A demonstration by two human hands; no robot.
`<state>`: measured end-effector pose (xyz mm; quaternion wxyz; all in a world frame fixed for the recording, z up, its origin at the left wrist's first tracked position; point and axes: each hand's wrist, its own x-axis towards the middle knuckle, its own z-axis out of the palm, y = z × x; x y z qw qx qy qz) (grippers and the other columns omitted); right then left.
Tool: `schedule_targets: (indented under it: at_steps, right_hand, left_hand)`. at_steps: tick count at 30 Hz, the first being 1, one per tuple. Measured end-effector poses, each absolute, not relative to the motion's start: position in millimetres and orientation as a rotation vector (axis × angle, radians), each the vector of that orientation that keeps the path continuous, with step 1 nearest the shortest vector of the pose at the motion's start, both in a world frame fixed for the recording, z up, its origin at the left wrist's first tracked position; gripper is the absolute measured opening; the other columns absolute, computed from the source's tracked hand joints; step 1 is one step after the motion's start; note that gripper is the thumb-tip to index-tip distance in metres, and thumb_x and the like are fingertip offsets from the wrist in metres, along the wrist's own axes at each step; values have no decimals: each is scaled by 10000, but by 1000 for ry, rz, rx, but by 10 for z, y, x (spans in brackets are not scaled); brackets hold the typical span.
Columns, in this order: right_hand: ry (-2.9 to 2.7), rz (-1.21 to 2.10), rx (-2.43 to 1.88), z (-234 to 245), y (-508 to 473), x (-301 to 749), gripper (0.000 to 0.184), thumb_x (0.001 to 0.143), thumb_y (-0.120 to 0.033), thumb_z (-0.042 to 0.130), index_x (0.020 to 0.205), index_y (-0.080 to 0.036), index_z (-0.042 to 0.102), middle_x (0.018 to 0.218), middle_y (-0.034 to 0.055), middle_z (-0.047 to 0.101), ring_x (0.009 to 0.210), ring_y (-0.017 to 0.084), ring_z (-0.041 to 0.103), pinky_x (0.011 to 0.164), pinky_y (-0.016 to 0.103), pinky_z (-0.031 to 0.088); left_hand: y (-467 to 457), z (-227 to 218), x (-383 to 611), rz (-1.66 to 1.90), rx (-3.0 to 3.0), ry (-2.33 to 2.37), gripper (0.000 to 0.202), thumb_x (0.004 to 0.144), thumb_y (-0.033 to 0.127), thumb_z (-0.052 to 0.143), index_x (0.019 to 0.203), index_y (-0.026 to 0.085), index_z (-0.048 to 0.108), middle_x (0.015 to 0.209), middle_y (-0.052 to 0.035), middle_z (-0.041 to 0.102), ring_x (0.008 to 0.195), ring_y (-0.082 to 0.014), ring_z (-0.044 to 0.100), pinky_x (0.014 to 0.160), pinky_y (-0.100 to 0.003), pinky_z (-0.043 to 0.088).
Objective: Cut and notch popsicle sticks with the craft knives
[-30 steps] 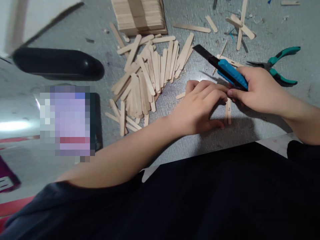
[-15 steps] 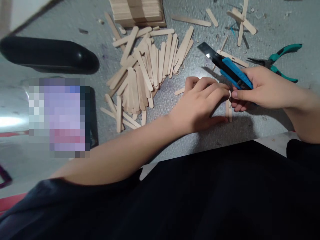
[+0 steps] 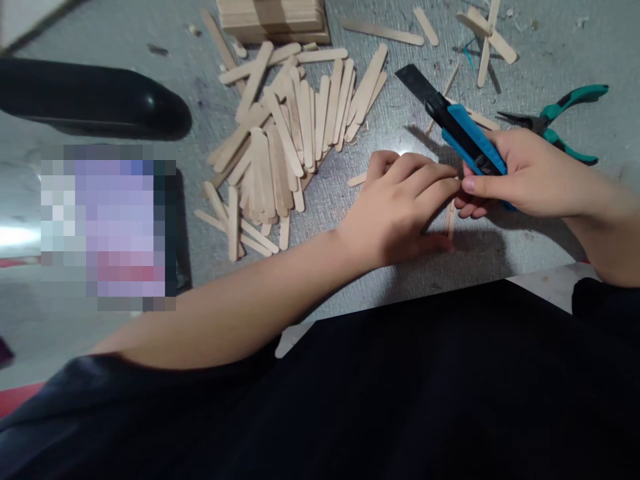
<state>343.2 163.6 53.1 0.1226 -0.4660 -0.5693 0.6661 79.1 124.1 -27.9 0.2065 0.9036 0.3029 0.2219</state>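
Observation:
My left hand (image 3: 397,207) is bent over a slim wooden craft stick (image 3: 451,220), gripping it between fingers and thumb; the palm hides part of it. In my right hand (image 3: 527,170) is a blue and black utility knife (image 3: 475,140), its dark blade extended and pointing up-left, away from the stick. The right thumb and fingertips meet the left fingertips at the stick's upper end. Another craft stick (image 3: 357,180) pokes out from under the left hand. Behind the knife lie thin stick pieces (image 3: 473,115), partly covered.
Left of my hands spreads a loose heap of craft sticks (image 3: 280,153), with a banded stack (image 3: 275,21) behind. Green-handled pliers (image 3: 543,125) lie at the right. Crossed, joined sticks (image 3: 487,37) stand at the back. A black case (image 3: 95,97) and a blurred-out object (image 3: 120,227) are at left.
The stick under my left hand has shifted slightly, and less of it shows. The knife blade has turned a little. The whole view has moved slightly.

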Motion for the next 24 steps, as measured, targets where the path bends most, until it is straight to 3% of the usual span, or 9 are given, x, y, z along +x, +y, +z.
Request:
schedule_targets:
  at_steps: [3,8,13,24]
  right_hand:
    - [-1696,1925,-1357,532,1626,3422,210,1052,-324,925,929,-240,776,850,63,839,778,220,795,717,372,731]
    - [-1654,1874,-1377,500,1610,3442,216,1080,-328,903,943,-243,760,907,84,854,882,241,850,768,367,749]
    - [-1644,1837,-1399,519,1602,3429,226,1060,-341,932,946,-243,763,886,94,841,863,252,847,734,380,747]
    - [-1655,1932,-1383,564,1598,3377,210,1032,-294,907,945,-250,721,878,46,844,827,241,815,733,386,731]
  left_hand:
    - [1232,-291,793,631,2561,846,867,1020,800,816,1645,235,610,1603,-196,783,1453,-446,697,1174,-633,460]
    - [1229,-283,787,604,2452,909,748,984,750,871,1552,301,682,1625,-168,762,1473,-448,660,1201,-652,451]
    - [1254,-291,763,594,2418,910,665,958,743,900,1406,283,731,1606,-173,763,1464,-449,655,1206,-653,453]
    - [1278,-250,754,629,2402,830,612,1055,702,794,1487,278,701,1624,-173,761,1496,-440,675,1231,-662,482]
